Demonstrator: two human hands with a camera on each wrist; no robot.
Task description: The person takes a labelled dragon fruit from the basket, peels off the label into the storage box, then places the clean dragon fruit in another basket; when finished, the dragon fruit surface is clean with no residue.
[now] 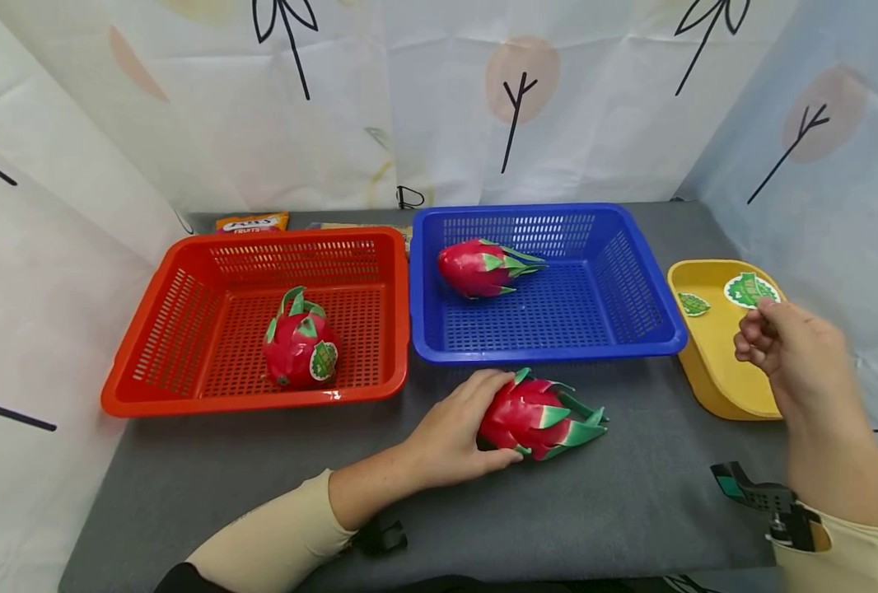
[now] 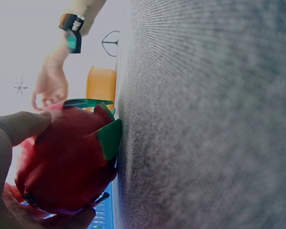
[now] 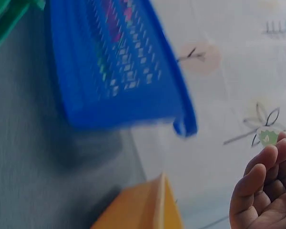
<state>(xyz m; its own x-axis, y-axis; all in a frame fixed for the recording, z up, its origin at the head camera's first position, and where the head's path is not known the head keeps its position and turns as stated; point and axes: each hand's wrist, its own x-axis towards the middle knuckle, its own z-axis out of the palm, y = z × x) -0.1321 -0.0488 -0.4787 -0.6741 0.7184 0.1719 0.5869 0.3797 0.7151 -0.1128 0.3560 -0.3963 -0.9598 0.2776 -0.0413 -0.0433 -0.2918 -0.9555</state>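
Observation:
On the grey table lies a dragon fruit [image 1: 539, 418] with green-tipped scales, and my left hand [image 1: 457, 432] grips its left end, thumb in front and fingers behind. The left wrist view shows the thumb and fingers round the red dragon fruit [image 2: 69, 162]. Above the yellow tub [image 1: 724, 354], my right hand [image 1: 798, 350] pinches a green and white sticker [image 1: 750, 290] between thumb and fingers. Another green sticker [image 1: 694, 304] lies in the tub. In the right wrist view the sticker [image 3: 267, 137] pokes out past the fingertips of the right hand [image 3: 267, 191].
A red basket [image 1: 254, 403] at the left holds a dragon fruit [image 1: 301, 342] with a green sticker on it. The blue basket [image 1: 550, 354] beside it holds another dragon fruit [image 1: 476, 268]. Behind the red basket lies an orange packet [image 1: 254, 222]. Patterned cloth hangs around the table.

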